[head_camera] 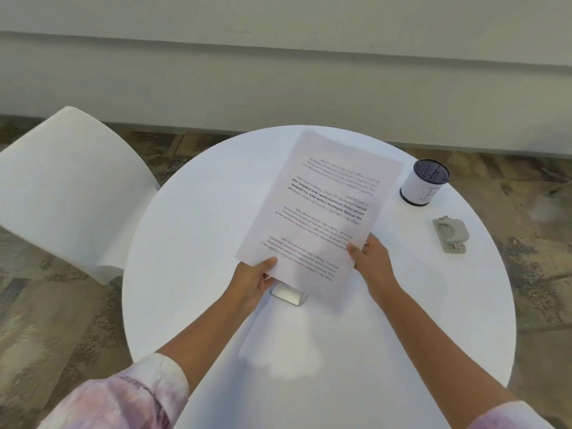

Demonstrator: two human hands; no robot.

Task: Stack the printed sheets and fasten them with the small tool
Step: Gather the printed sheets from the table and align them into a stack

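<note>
You have the printed sheets [318, 209] lifted off the round white table [192, 305], tilted up and away from you over its far middle. Your left hand [253, 278] grips the near left corner, thumb on top and fingers curled beneath; your right hand [371, 261] pinches the near right edge the same way.

Expect the paper to be very light and floppy. Held only at the near edge, the far end will likely sag or fan apart, and loose sheets slide easily over one another. Keep your hold at the two near corners, and to square the stack you would probably tap one edge down on the table with a loose grip so the sheets settle flush. Pinch too hard and you risk creasing them.

The small tool [451, 234], grey and squat, lies near the right edge of the table, well apart from the paper, just near of a mesh pen cup [424, 182]. It looks rigid and easy to lift with one hand. A small silvery object [289, 295] sits under the paper's near edge; what it is cannot be told.
</note>
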